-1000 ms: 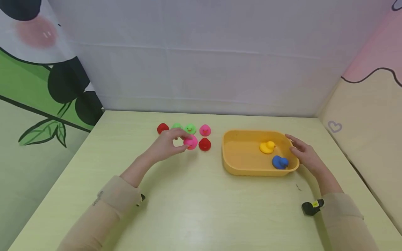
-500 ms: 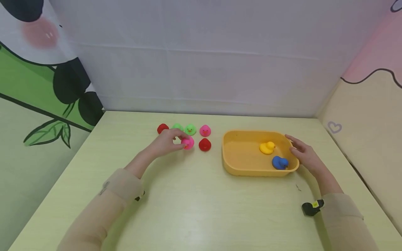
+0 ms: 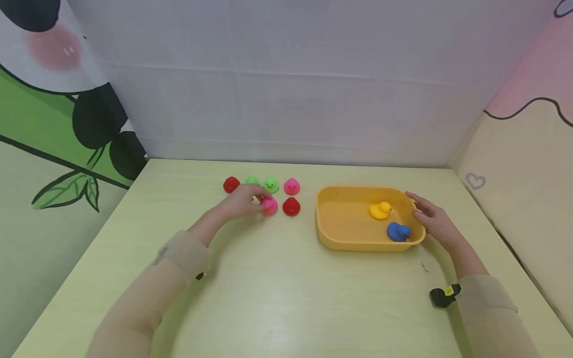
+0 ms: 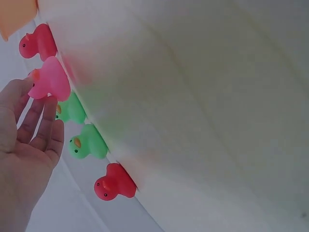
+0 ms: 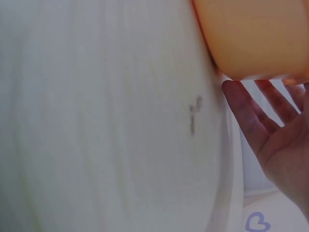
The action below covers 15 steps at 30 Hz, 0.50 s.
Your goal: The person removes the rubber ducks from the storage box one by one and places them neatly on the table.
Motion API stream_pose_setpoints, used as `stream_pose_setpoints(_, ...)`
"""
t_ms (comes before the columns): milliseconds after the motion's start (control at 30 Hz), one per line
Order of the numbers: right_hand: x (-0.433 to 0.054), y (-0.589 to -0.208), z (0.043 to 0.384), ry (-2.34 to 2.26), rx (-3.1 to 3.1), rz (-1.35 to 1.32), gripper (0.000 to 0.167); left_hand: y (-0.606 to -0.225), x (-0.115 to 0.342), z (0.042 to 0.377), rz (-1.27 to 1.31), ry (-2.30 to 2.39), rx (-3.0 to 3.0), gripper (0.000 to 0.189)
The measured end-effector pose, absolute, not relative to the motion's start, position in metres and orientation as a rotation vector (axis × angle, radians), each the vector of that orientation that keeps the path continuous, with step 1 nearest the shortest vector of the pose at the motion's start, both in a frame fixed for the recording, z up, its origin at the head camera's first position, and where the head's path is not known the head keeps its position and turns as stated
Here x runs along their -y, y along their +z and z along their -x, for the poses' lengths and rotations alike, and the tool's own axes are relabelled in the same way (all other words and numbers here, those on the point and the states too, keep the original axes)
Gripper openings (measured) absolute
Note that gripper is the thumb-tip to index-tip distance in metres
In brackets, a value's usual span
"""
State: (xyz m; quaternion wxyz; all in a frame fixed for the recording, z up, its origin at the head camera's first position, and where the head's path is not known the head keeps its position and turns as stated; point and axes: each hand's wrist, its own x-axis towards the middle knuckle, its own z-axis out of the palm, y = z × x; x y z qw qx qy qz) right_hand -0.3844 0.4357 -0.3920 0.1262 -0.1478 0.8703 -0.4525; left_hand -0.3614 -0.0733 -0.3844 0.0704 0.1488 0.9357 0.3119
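Observation:
My left hand [image 3: 243, 200] pinches a pink rubber duck [image 3: 269, 206] between thumb and fingers, low over the table in the front row. In the left wrist view that pink duck [image 4: 52, 79] faces my thumb, its tail end toward the tabletop. A red duck [image 3: 291, 207] stands just right of it. My right hand [image 3: 434, 219] rests at the right end of the yellow tray [image 3: 340, 246]. In the right wrist view its fingers [image 5: 244, 108] are nearly straight, with tips against the tray's outer wall. Inside the tray lie a yellow duck [image 3: 380, 211] and a blue duck [image 3: 398, 231].
Behind the held duck stand another red duck [image 3: 231, 184], two green ducks [image 3: 270, 185] and a second pink duck [image 3: 292, 186]. Fabric backdrops [image 3: 295, 119] rise behind and beside the table [image 3: 286, 293]. A small dark mark [image 3: 425, 267] shows on the tabletop near the tray.
The pink duck in my left hand has shifted slightly left, then a little back right and lower, still in the fingers' pinch. My right hand and the tray have stayed put.

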Motion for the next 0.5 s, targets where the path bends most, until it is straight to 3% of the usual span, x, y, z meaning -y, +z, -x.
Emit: stream_pose_setpoints(500,-0.439,-0.386,0.408,-1.282,-2.521,0.451,0.056,-0.385,0.064,0.38,-0.341,0.905,-2.803,0.026)
